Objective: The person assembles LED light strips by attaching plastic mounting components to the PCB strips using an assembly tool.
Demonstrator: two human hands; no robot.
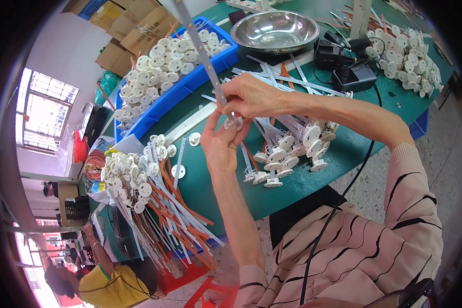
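A long narrow light strip [203, 51] with evenly spaced dots stands tilted above the green table. Near its lower end, the thumb and fingers of my right hand [251, 95] pinch it. My left hand [220, 146] holds a small round end cap [233, 123] at the foot of the strip, partly hidden by the fingers. Below and right of my hands lies a heap of strips with white round caps [287, 154]. To the left, another bundle of capped strips [138, 179] with orange and white lengths hangs over the table's edge.
A blue tray [190, 77] full of white round caps stands at the back left. Behind my hands sits a metal bowl [274, 31], with black adapters [354, 77] and cables beside it. More caps [405, 61] are piled far right. Another person [110, 285] sits lower left.
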